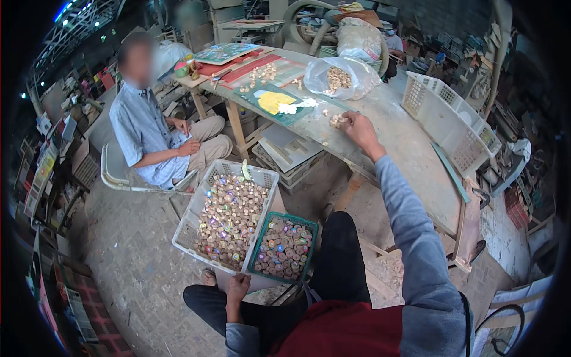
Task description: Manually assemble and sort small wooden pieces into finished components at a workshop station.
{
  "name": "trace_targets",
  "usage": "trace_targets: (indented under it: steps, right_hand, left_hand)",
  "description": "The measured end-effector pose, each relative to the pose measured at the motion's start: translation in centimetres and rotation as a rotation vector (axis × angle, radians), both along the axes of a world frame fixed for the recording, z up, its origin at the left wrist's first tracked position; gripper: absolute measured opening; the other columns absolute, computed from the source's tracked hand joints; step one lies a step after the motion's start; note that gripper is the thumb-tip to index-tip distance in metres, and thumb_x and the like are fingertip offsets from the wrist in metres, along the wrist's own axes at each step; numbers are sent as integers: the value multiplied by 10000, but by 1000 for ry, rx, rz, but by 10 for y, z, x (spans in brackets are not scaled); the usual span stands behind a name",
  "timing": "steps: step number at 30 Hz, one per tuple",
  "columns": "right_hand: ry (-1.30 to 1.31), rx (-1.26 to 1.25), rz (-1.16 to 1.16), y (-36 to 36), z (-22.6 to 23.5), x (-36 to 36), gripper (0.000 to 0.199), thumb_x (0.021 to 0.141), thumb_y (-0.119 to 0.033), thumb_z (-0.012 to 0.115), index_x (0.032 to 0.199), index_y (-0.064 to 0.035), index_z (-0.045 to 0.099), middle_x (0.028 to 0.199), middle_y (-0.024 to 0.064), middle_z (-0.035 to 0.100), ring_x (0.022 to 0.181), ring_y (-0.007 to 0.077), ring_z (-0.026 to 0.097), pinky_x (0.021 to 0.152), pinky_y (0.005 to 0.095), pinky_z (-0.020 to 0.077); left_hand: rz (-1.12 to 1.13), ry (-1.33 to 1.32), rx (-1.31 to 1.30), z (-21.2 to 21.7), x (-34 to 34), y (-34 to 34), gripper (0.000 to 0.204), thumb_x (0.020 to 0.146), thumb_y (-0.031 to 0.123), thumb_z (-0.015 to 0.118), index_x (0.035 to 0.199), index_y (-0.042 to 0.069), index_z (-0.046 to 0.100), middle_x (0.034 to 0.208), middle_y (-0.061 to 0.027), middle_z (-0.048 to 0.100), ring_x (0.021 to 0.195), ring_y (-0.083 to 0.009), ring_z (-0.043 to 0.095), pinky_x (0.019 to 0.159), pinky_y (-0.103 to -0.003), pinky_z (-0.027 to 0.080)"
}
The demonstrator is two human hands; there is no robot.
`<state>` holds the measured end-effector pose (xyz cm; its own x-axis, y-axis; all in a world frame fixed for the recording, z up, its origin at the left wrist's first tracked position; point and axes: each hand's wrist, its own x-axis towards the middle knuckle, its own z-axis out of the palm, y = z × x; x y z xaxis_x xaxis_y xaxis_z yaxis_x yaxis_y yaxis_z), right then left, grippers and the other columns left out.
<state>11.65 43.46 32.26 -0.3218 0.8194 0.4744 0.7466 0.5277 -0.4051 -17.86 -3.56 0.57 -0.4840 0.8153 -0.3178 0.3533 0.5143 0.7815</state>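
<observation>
My right hand (360, 130) reaches over the work table (386, 125), its fingers closed at a few small pale wooden knob-shaped pieces (337, 121). It seems to pinch one of them; the fingertips partly hide it. My left hand (238, 285) is curled closed beside the near edge of a white plastic crate (199, 247); whatever lies inside its fingers is hidden. Many small wooden pieces (229, 208), some with coloured tops, fill this crate. Against its right side stands a smaller green basket (254, 253) of brownish round pieces (282, 247), some also coloured on top.
A clear plastic bag (360, 83) of wooden pieces lies on the table. Nearer are a green board (250, 98) with yellow and white patches and loose pieces (263, 73). An empty-looking white crate (440, 113) stands right. Another person (148, 119) sits at left.
</observation>
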Motion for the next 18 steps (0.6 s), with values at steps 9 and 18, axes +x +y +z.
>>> trace_targets:
  steps: [9,18]
  right_hand:
    - [-203,53,-173,55,-23,1,296,855,-285,561,1012,-58,667,982,220,686,942,406,648,835,488,504]
    - [438,55,203,-136,-30,-8,172,838,-93,608,983,-1,617,763,102,613,676,191,595,641,310,480]
  left_hand:
    - [-282,107,126,0,25,41,252,864,255,628,852,8,677,796,-237,643,772,-409,648,662,-468,500]
    - [-292,343,179,-33,85,105,165,810,178,630,912,56,675,849,-192,655,807,-388,652,710,-490,529]
